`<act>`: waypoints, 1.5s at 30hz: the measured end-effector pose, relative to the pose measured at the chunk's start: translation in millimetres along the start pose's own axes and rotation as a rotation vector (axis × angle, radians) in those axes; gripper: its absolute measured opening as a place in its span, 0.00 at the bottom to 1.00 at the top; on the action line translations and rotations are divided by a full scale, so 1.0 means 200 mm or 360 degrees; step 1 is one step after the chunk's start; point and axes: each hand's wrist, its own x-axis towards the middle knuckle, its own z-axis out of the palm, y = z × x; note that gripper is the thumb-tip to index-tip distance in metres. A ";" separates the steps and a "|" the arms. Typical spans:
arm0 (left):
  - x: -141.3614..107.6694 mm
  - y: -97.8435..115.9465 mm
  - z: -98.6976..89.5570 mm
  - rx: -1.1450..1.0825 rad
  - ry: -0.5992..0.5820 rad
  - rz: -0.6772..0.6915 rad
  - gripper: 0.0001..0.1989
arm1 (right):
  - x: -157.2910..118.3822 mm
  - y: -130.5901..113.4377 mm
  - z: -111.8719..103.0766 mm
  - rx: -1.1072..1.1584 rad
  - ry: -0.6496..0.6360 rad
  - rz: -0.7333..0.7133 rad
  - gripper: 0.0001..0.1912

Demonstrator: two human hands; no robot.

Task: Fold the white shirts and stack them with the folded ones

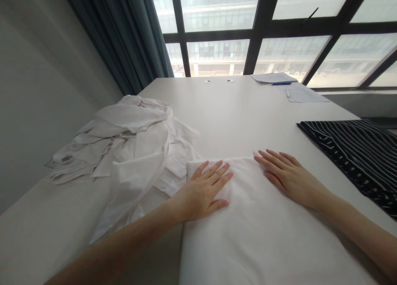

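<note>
A: State of the hands?

B: Left hand (201,193) palm down, fingers spread, on the cloth (263,239) by its far left corner. Right hand (281,174) likewise laid flat, fingers closer together, fingertips at the cloth's far right corner. No pinch seen in either.

A: Where does the cloth lie?

B: On the table (223,119), running toward the near edge, which is out of view. Shallow creases noted. Whether it is layered, I cannot tell.

A: Step in hand?

B: In my judgement, smoothing and squaring the far end.

A: What does the next move call for?

B: Light, even pressure from both palms, I would say, with the two corners kept in line; a one-sided push could skew the edge.

A: Surroundings?

B: A rumpled white pile (139,130) along the table's left edge, close beside the cloth. Striped fabric (356,153) at the right edge, well apart from it. Papers (273,77) and a blue pen (281,84) near the far right corner. Window (218,55) behind the far edge.
</note>
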 end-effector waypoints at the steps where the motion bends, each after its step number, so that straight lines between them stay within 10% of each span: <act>1: 0.00 0.00 0.00 0.0000 0.0003 -0.0004 0.31 | 0.00 0.00 0.00 0.0011 -0.0002 0.0001 0.27; 45: 0.01 0.01 0.00 0.0030 -0.0012 -0.0036 0.33 | 0.01 0.00 -0.01 0.0034 -0.0004 -0.0010 0.25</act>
